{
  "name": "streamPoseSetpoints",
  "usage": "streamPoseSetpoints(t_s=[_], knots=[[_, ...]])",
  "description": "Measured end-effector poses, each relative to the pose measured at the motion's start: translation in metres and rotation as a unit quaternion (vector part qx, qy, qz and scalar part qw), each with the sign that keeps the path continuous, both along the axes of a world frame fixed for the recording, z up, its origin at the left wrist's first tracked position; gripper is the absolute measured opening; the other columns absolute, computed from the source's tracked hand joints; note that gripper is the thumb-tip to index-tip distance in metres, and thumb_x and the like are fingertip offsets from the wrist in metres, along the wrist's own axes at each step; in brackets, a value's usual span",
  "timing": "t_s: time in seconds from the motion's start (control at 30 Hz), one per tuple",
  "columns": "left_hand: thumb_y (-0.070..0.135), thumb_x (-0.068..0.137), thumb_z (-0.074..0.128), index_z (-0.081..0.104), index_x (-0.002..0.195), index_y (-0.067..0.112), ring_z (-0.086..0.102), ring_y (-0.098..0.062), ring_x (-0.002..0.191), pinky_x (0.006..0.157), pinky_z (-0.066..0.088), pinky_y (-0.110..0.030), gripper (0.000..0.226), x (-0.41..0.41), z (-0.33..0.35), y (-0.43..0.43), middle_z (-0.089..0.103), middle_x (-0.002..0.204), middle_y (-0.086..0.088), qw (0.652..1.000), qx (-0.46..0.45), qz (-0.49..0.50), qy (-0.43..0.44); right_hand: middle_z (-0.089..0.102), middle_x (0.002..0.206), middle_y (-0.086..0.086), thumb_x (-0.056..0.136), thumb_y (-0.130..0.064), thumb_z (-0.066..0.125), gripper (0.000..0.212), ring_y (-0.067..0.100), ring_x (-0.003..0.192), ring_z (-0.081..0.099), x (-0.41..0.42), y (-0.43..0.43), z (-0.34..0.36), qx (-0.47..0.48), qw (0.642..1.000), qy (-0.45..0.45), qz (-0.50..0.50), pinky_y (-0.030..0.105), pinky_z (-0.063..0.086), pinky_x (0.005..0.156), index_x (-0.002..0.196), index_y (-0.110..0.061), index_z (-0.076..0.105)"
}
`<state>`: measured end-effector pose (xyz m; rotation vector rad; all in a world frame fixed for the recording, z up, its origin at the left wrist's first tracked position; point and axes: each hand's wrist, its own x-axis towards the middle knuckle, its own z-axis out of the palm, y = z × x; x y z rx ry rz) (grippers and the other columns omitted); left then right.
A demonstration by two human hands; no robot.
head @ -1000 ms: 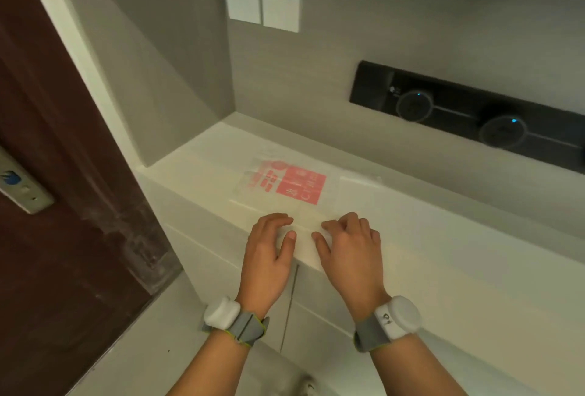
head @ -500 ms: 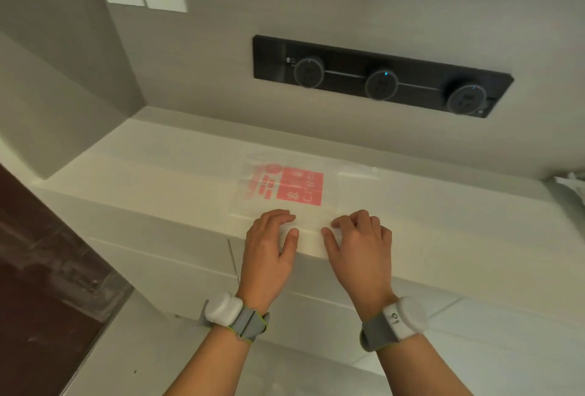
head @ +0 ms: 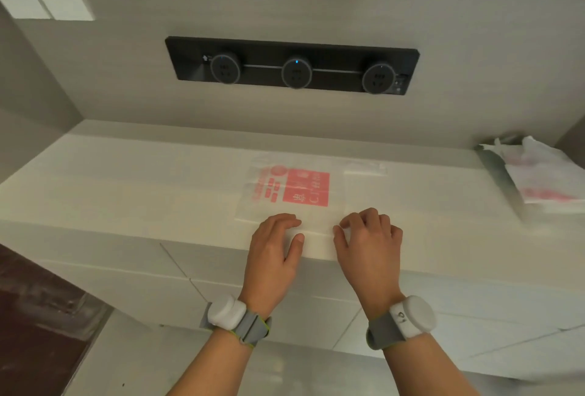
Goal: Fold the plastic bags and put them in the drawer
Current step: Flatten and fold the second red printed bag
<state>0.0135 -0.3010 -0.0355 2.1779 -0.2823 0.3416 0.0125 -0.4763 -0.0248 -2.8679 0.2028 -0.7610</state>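
A clear plastic bag (head: pixel 304 186) with a red printed square lies flat on the white countertop (head: pixel 133 183). My left hand (head: pixel 273 247) and my right hand (head: pixel 368 243) sit side by side at the bag's near edge, by the counter's front lip. Both have curled fingers, with the thumbs pinching the bag's near edge. White drawer fronts (head: pixel 240 288) run below the counter, all closed.
A pile of more white and red plastic bags (head: pixel 544 180) lies at the counter's right end. A black socket strip (head: pixel 294 69) with three round outlets is on the back wall. A dark brown door (head: pixel 34 316) stands at the lower left.
My view has swung to the right, bringing the pile of bags at the right into sight. Both hands have stayed on the bag's near edge.
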Motion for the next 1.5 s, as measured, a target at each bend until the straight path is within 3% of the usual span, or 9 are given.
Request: streamPoseSetpoints(t_s=[0.27, 0.4, 0.6, 0.7, 0.87, 1.0, 1.13, 1.27, 1.5], knots=[[0.035, 0.097, 0.049, 0.06, 0.124, 0.02, 0.05, -0.012, 0.125, 0.109, 0.04, -0.045, 0.032, -0.009, 0.002, -0.029, 0.057, 0.128, 0.008, 1.0, 0.018, 0.002, -0.003, 0.058, 0.092, 0.003, 0.087, -0.027, 0.066, 0.011, 0.025, 0.083, 0.053, -0.011, -0.034, -0.001, 0.011, 1.0, -0.005, 0.021, 0.04, 0.042, 0.075, 0.091, -0.017, 0.069], [0.026, 0.096, 0.059, 0.059, 0.127, 0.019, 0.041, -0.009, 0.134, 0.114, 0.034, -0.032, 0.031, -0.011, 0.005, -0.024, 0.052, 0.14, 0.006, 0.999, 0.035, 0.01, -0.01, 0.061, 0.106, 0.001, 0.089, -0.022, 0.065, 0.018, 0.025, 0.094, 0.057, -0.012, -0.033, 0.003, 0.04, 0.991, -0.02, 0.13, 0.038, 0.044, 0.08, 0.106, -0.017, 0.069], [0.052, 0.097, 0.041, 0.052, 0.141, 0.018, 0.029, -0.018, 0.148, 0.125, 0.014, -0.039, 0.056, -0.012, 0.001, -0.009, 0.041, 0.155, -0.002, 0.982, 0.187, 0.007, 0.012, 0.062, 0.129, -0.001, 0.094, -0.048, 0.052, 0.042, 0.021, 0.118, 0.055, -0.015, -0.032, -0.005, 0.031, 0.973, 0.041, 0.227, 0.039, 0.043, 0.095, 0.124, -0.021, 0.065], [0.049, 0.099, 0.042, 0.055, 0.137, 0.015, 0.038, -0.018, 0.143, 0.124, 0.018, -0.043, 0.053, -0.02, 0.001, -0.009, 0.048, 0.15, -0.002, 0.977, 0.213, 0.017, -0.013, 0.062, 0.126, -0.002, 0.092, -0.051, 0.053, 0.042, 0.02, 0.114, 0.056, -0.021, -0.039, -0.009, 0.03, 0.97, 0.037, 0.239, 0.038, 0.043, 0.094, 0.119, -0.022, 0.068], [0.042, 0.096, 0.056, 0.061, 0.128, 0.013, 0.051, -0.022, 0.129, 0.119, 0.029, -0.042, 0.044, -0.029, -0.002, -0.002, 0.057, 0.136, -0.002, 0.966, 0.249, 0.014, -0.07, 0.064, 0.115, -0.006, 0.082, -0.038, 0.074, 0.033, 0.02, 0.102, 0.059, -0.027, -0.052, -0.009, 0.022, 0.963, 0.018, 0.268, 0.039, 0.042, 0.09, 0.111, -0.023, 0.071], [0.02, 0.088, 0.071, 0.065, 0.119, 0.014, 0.055, -0.024, 0.113, 0.095, 0.045, -0.035, 0.032, -0.03, 0.001, 0.004, 0.06, 0.121, 0.0, 0.958, 0.266, 0.004, -0.105, 0.061, 0.101, -0.008, 0.078, -0.034, 0.078, 0.029, 0.018, 0.091, 0.057, -0.027, -0.054, -0.004, 0.006, 0.958, 0.025, 0.287, 0.038, 0.042, 0.088, 0.105, -0.025, 0.07], [0.005, 0.084, 0.064, 0.067, 0.102, 0.013, 0.057, -0.021, 0.101, 0.082, 0.043, -0.032, 0.021, -0.028, 0.007, 0.005, 0.062, 0.108, 0.002, 0.96, 0.247, -0.012, -0.133, 0.061, 0.096, -0.007, 0.082, -0.031, 0.074, 0.017, 0.018, 0.086, 0.058, -0.024, -0.057, 0.002, 0.013, 0.945, 0.028, 0.327, 0.037, 0.044, 0.085, 0.098, -0.025, 0.072], [0.012, 0.088, 0.061, 0.068, 0.099, 0.013, 0.061, -0.021, 0.098, 0.083, 0.043, -0.035, 0.013, -0.02, 0.013, 0.008, 0.065, 0.103, 0.002, 0.963, 0.222, -0.004, -0.154, 0.063, 0.096, -0.008, 0.095, -0.026, 0.058, 0.012, 0.017, 0.083, 0.059, -0.012, -0.064, 0.018, 0.026, 0.933, 0.037, 0.357, 0.037, 0.046, 0.081, 0.098, -0.024, 0.07], [0.015, 0.085, 0.067, 0.07, 0.108, 0.015, 0.055, -0.006, 0.095, 0.093, 0.039, -0.03, 0.022, 0.029, 0.06, 0.02, 0.065, 0.1, 0.015, 0.97, 0.16, 0.017, -0.18, 0.066, 0.09, -0.008, 0.096, -0.025, 0.058, 0.013, 0.016, 0.083, 0.061, 0.024, -0.068, 0.069, 0.037, 0.938, 0.043, 0.343, 0.031, 0.047, 0.07, 0.1, -0.022, 0.07]])
